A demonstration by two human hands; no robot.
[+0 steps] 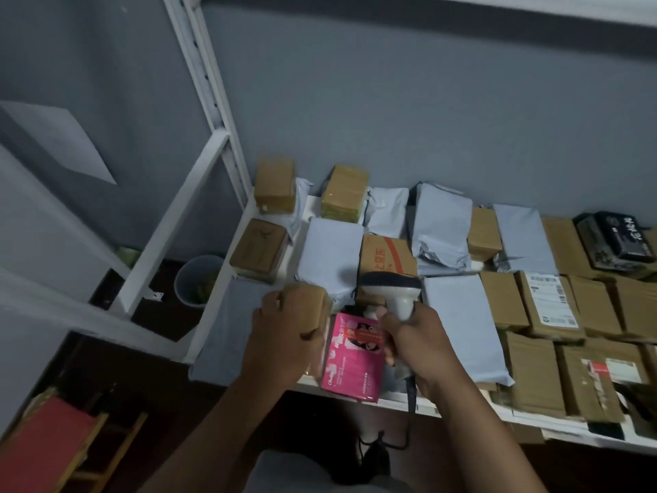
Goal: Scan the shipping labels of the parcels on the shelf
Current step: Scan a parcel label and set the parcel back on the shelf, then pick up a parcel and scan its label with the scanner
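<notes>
My left hand grips a small brown taped parcel, held above the front of the white shelf. My right hand grips the handle of a white barcode scanner whose dark head points toward the back of the shelf; its cable hangs down below. Between my hands lies a pink box at the shelf's front edge. Many parcels cover the shelf: grey poly mailers and brown cartons, one with a white shipping label facing up.
A white upright shelf post stands at the left against the grey wall. Below left, a grey bin sits on the dark floor, with a red-topped stool nearer me. A black packet lies far right.
</notes>
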